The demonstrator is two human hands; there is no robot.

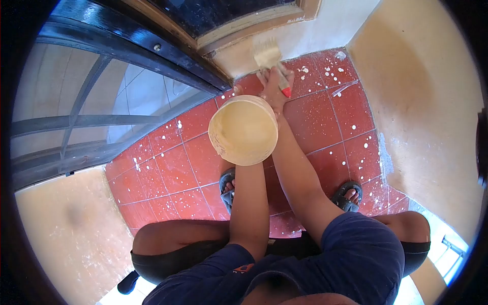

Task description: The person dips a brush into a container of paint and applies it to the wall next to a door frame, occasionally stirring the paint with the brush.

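Note:
My left hand (238, 90) is mostly hidden under a round paint pot (215, 145); only what looks like a fingertip shows past its far rim. The pot is held up above the floor, with cream-coloured paint (246, 127) inside and smears on its wall. Beyond it, my right hand (277, 80) is closed around the handle of a paintbrush (267, 55), whose handle has a red end. The wide bristles, slightly blurred, are against the lower part of the wall (300, 38), just below a wooden frame.
Red floor tiles (310, 119) carry many white paint spots. A dark metal-framed door (84, 119) stands at left, and a wooden window frame (244, 31) is above the brush. A tan wall (427, 101) rises close on the right. My sandalled feet are on the tiles.

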